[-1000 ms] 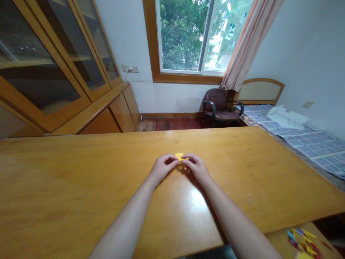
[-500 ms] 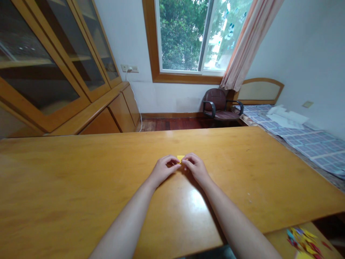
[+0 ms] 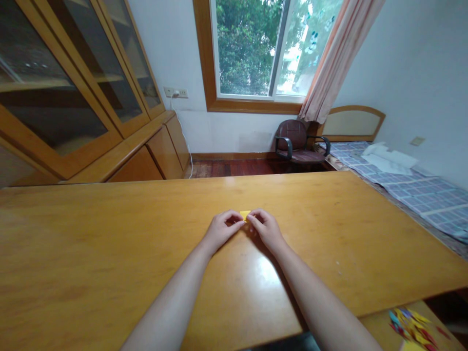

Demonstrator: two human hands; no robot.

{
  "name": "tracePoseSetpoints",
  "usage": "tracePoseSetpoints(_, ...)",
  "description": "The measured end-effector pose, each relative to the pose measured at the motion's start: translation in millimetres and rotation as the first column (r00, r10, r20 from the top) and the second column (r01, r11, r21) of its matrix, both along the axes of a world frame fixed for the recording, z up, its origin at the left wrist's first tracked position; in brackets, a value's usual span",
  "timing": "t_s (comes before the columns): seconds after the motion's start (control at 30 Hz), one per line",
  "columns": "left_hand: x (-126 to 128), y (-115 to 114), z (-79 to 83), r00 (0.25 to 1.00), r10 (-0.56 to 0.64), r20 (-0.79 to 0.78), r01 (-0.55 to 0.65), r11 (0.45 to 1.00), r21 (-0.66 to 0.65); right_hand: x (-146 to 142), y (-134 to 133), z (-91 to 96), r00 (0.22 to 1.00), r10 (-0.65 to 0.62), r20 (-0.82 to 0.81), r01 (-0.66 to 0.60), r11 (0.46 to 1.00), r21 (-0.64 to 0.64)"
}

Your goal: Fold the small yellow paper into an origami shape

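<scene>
A small yellow piece of paper point(image 3: 244, 214) is pinched between my two hands, just above or on the wooden table point(image 3: 109, 253). My left hand point(image 3: 224, 229) grips its left side with thumb and fingers curled together. From the other side, my right hand point(image 3: 266, 226) pinches its right edge. The fingertips of both hands nearly meet below the paper and cover its lower part, so its full shape is hidden.
Several colourful pieces, mostly yellow and red, lie in a pile point(image 3: 413, 326) on a lower surface at the bottom right. Beyond the table stand a maroon armchair point(image 3: 296, 141), a glass-door cabinet point(image 3: 120, 141) on the left and a bed point(image 3: 409, 185) on the right.
Both hands stay in nearly the same place around the yellow paper. My fingertips have shifted only slightly.
</scene>
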State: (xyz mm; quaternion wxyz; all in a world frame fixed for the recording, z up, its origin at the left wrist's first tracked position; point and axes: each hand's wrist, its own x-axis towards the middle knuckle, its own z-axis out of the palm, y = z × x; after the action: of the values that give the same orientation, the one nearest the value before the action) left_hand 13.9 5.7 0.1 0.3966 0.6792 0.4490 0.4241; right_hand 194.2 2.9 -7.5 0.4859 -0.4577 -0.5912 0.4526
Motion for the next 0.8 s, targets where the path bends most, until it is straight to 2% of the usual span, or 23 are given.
tracePoseSetpoints(0.37,-0.6,2.4,-9.4,0.994,0.016,0.104,-0.006,0.996,-0.090,-0.5,-1.0,-0.5,1.000,0.003,0.010,-0.003,1.000,-0.002)
tracePoseSetpoints(0.6,0.6,0.8,-3.8,0.998,0.034,0.061,-0.030,0.998,-0.062,-0.2,0.6,-3.7,0.997,-0.027,0.075,0.024,0.999,0.037)
tracePoseSetpoints(0.8,0.6,0.3,-4.5,0.999,0.005,0.052,-0.003,0.999,-0.041,0.5,0.7,-6.2,0.997,-0.028,0.076,0.024,0.999,0.046)
